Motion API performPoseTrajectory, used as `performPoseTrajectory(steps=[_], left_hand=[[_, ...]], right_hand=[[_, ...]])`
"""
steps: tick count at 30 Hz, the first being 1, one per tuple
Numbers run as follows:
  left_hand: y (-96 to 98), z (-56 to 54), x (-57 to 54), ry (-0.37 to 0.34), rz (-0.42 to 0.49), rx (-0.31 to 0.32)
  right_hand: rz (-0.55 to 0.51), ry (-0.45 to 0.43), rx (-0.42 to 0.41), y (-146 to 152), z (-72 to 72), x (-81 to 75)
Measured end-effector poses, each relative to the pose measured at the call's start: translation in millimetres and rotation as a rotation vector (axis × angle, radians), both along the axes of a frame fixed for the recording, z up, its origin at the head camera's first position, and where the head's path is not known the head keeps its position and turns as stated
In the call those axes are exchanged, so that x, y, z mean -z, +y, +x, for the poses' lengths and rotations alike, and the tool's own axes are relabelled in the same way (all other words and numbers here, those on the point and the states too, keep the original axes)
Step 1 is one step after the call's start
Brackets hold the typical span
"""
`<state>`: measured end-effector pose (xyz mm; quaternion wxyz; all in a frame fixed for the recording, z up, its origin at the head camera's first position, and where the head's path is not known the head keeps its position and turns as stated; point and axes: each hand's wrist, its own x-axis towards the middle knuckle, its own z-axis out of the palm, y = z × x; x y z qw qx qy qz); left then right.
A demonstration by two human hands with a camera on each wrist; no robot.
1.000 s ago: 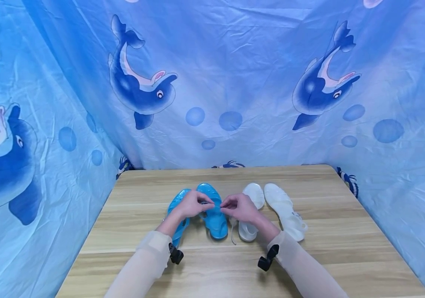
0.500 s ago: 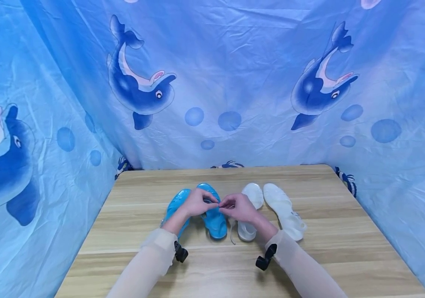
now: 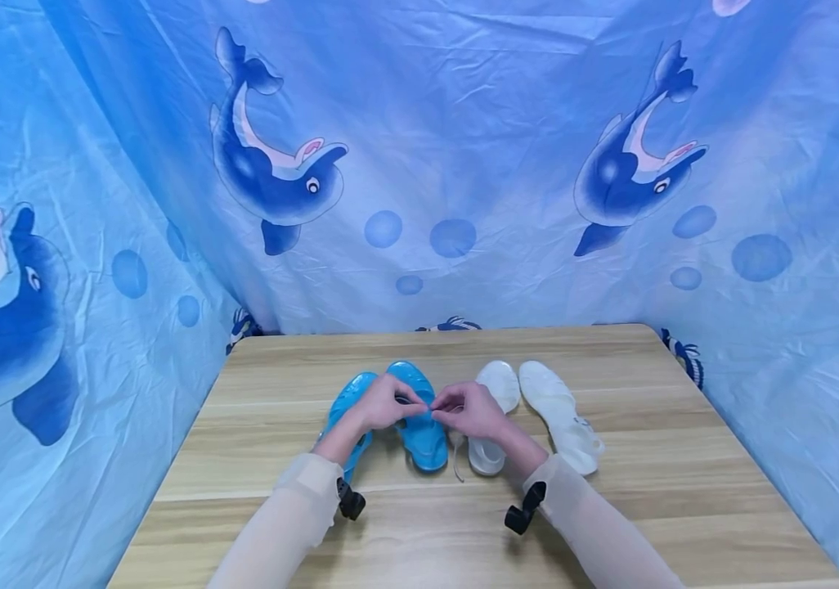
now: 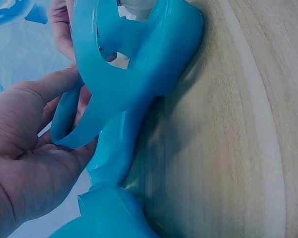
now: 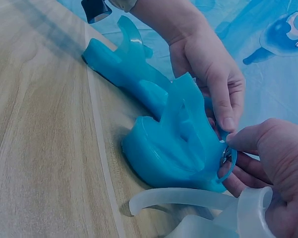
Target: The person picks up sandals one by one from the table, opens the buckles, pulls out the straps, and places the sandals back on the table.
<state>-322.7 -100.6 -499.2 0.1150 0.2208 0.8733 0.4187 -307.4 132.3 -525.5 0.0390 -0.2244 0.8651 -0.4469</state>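
A pair of blue jelly sandals lies on the wooden table: one sandal (image 3: 423, 448) under both hands, the other (image 3: 349, 398) partly behind my left forearm. My left hand (image 3: 381, 402) pinches the blue ankle strap (image 4: 64, 118), which bends into a loop between thumb and fingers in the left wrist view. Opposite it, my right hand (image 3: 473, 411) pinches the sandal's side by the small metal buckle (image 5: 225, 156), thumb and fingers at a thin blue band. The fingertips of both hands nearly meet over the sandal. Fingers partly hide the buckle.
Two white sandals stand to the right, one (image 3: 499, 383) partly under my right hand and wrist, the other (image 3: 558, 413) farther right. A loose whitish strap (image 3: 458, 460) lies between the blue and white pairs. A blue dolphin-print curtain (image 3: 419, 164) surrounds the table (image 3: 419, 540).
My left hand moved right until its fingertips met the right hand's, then drew slightly back left. The right hand has shifted only slightly. The sandals lie as before.
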Motion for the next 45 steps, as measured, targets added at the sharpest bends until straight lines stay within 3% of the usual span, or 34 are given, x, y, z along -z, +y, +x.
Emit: performPoseTrajectory(steps=[9,24,33,45], left_hand=[[5.6,-0.1,4.2,0.018,0.066,0.014],[2.1,-6.6,2.2,-0.045,0.009,0.062],[4.6,-6.6,-4.5,-0.017,0.014,0.064],[-8.0,0.1,2.5,-0.04,0.006,0.002]], right_hand=[[-0.052,-0.003,-0.033,1,-3.5,1.7],[-0.052,-0.005,-0.156,5,-8.7,3.7],[-0.056,0.002,-0.095,6,-7.6,2.4],[-0.069,-0.01,-0.079,6,-3.8,3.6]])
